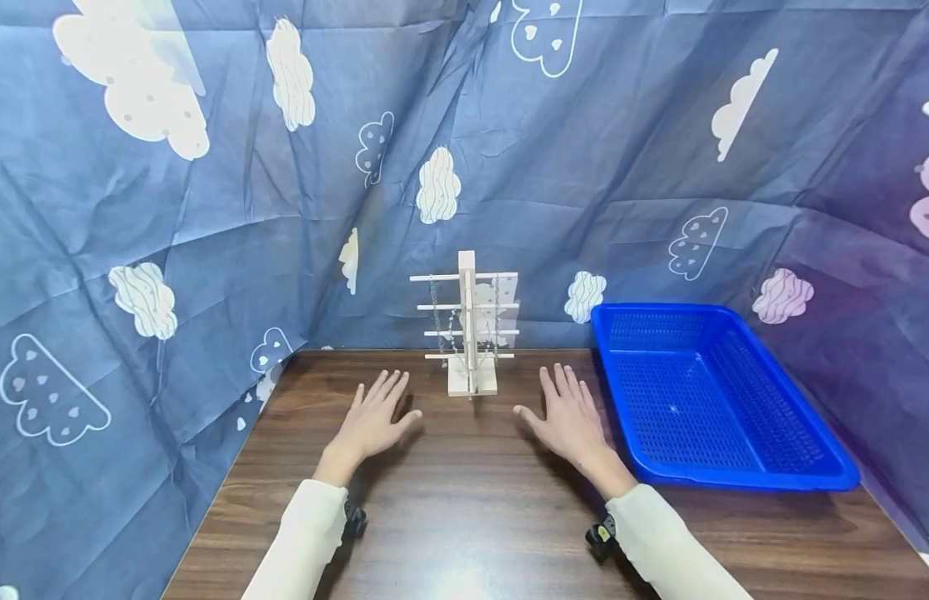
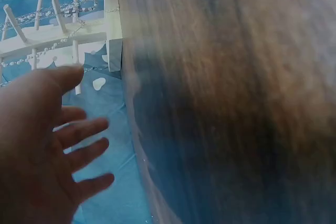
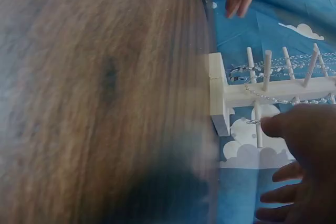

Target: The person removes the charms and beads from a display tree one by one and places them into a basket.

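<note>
A pale wooden jewelry stand with a square base and several crossbars stands near the table's back edge. Thin silvery chains hang from its bars on both sides. My left hand is to the left of the stand, palm down, fingers spread and holding nothing. To the right of it, my right hand is held the same way, thumb toward the stand. Both wrist views show the stand beyond the thumb, with beaded chains draped on its pegs.
A blue plastic basket with perforated walls sits at the right side of the brown wooden table. Behind the table hangs a blue cloth printed with clouds, which also covers both sides.
</note>
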Demonstrator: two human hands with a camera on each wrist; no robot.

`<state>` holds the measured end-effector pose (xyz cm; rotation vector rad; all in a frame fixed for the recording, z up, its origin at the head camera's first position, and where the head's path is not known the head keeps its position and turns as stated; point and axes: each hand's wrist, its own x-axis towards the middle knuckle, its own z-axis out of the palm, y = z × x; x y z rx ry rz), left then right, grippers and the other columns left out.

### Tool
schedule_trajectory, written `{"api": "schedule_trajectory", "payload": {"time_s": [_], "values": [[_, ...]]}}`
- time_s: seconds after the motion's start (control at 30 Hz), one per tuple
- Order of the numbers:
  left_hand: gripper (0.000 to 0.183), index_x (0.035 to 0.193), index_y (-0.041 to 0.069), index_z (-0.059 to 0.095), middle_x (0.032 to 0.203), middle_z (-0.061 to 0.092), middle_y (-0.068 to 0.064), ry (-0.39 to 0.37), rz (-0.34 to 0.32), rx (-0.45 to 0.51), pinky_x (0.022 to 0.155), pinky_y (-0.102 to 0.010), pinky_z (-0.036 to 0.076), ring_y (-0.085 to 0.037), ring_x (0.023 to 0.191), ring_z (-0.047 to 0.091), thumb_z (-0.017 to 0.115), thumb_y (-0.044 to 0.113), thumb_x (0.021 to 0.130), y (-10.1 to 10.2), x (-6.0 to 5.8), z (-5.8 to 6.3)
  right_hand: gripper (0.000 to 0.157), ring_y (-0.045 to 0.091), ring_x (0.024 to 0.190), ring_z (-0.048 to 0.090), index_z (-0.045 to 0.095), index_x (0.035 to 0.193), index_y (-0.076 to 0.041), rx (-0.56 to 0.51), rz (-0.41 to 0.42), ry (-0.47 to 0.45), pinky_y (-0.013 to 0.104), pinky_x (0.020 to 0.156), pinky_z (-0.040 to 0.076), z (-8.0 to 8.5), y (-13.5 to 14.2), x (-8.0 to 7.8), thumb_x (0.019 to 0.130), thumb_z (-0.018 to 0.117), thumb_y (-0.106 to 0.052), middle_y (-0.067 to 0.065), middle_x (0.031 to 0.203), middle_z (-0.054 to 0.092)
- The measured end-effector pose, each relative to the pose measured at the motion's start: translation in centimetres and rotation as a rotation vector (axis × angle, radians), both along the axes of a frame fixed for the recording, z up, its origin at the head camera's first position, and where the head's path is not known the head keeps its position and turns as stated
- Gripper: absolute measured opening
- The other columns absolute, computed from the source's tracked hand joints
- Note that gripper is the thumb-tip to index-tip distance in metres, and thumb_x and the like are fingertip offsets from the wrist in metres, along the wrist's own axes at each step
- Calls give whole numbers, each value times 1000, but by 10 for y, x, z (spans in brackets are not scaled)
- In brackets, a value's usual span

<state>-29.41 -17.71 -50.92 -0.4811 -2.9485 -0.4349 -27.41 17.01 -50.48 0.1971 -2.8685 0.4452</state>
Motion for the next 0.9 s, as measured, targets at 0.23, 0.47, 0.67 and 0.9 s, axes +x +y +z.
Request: {"api": "schedule_trajectory", "payload": {"time_s": [0.23,0.47,0.67,0.9], "values": [[32,124,14,68,122,71,-3,126,-24,-3,93,-47,56,-25,112,67,53,30,101,11,-5,6,51,35,121,58,55,136,-11,-169,-45,137,54,97,50,20,-13,-5,95,56,-41,14,133,62],[32,126,13,67,125,70,-2,185,-77,11,92,-45,57,-24,112,68,51,27,101,29,-11,9,25,20,78,67,70,111,-17,-263,20,313,43,69,56,59,-33,-13,94,59,-31,0,96,73],[35,130,11,64,133,65,-5,199,-131,16,98,-44,55,-23,121,64,50,26,101,44,-18,8,21,17,78,68,71,108,-20,-305,92,298,40,71,57,99,-48,-23,94,61,-31,-1,98,74],[44,141,6,52,147,52,-9,188,-195,-23,114,-43,41,-25,137,49,41,26,104,56,-28,1,22,14,77,68,72,110,-21,-313,140,294,37,69,57,135,-61,-36,95,60,-32,-3,101,74]]}}
